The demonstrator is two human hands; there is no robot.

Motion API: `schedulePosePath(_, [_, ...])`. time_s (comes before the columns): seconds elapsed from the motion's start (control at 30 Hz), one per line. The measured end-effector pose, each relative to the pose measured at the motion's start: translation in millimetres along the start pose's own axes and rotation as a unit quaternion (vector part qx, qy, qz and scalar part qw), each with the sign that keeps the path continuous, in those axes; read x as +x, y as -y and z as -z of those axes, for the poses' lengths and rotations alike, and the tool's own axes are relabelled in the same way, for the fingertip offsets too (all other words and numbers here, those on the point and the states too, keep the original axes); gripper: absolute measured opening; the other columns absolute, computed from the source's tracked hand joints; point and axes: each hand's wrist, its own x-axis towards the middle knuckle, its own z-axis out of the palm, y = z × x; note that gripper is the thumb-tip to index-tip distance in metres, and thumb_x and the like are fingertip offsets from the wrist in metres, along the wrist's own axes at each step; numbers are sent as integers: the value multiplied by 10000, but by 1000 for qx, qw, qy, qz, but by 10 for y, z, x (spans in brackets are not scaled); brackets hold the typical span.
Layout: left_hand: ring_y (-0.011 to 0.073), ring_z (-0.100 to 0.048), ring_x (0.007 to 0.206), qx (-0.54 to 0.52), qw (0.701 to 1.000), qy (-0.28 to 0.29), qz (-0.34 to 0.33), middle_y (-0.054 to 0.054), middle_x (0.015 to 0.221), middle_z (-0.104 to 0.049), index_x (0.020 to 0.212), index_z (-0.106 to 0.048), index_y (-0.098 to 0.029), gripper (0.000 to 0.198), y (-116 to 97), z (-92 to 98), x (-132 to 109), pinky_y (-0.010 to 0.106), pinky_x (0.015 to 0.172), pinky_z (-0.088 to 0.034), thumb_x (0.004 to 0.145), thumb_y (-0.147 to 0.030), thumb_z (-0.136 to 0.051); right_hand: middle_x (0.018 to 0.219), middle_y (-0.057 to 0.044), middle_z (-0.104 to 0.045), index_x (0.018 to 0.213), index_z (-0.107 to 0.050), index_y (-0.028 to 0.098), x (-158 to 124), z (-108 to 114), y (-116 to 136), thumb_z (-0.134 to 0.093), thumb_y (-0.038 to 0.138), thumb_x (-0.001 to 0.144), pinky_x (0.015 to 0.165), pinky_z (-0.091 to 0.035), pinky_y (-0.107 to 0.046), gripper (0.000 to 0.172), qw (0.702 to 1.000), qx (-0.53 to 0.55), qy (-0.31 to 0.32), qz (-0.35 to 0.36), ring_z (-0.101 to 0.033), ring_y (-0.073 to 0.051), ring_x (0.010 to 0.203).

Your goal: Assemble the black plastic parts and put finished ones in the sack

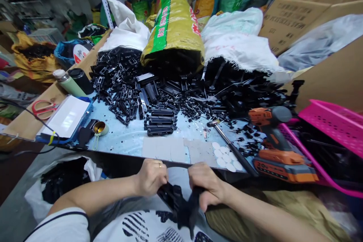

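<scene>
Between my hands, low over my lap, is a black plastic part with several arms (183, 206); motion blurs it and its exact kind is unclear. My left hand (151, 177) is closed on its left arm, a ring on one finger. Around its right end wrap the fingers of my right hand (207, 185). Just beyond the table edge lie flat grey cardboard pieces (163, 148) and several white round discs (227, 155). Behind them sits a neat stack of black bar-shaped parts (161, 121).
A hammer (232, 145) and an orange cordless drill (276, 147) lie at right, beside a pink basket (331, 121). Sacks, including a yellow one (176, 26), spill black parts across the back. At left are red scissors (44, 109), a green bottle (69, 83) and a small cup (100, 128).
</scene>
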Motion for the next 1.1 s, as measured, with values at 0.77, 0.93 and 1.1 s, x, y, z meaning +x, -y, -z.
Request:
schedulePosePath(0.77, [332, -279, 1352, 421, 894, 92, 123, 234, 1390, -398, 1331, -400, -89, 689, 998, -549, 101, 477, 1044, -343, 799, -477, -601, 1163, -137, -586, 1164, -580, 167, 1768, 373, -2687, -640, 315, 775, 860, -435, -356, 421, 826, -428, 219, -294, -517, -267, 1091])
schedulePosePath(0.93, [336, -240, 1365, 412, 889, 123, 158, 240, 1426, -340, 1343, -385, -83, 703, 1031, -510, 127, 490, 1068, -308, 809, -497, -578, 1121, -167, -602, 1074, -623, 115, 1934, 292, -2759, -697, 391, 685, 789, -466, -329, 483, 812, -426, 246, -313, -572, -282, 1008])
schedulePosePath(1.1, [344, -205, 1373, 414, 889, 123, 152, 242, 1437, -317, 1346, -379, -87, 726, 1067, -476, 88, 494, 1077, -291, 795, -509, -590, 946, -147, -650, 923, -666, 105, 2097, 471, -2671, -763, 435, 584, 752, -460, -321, 483, 801, -432, 251, -330, -597, -273, 877])
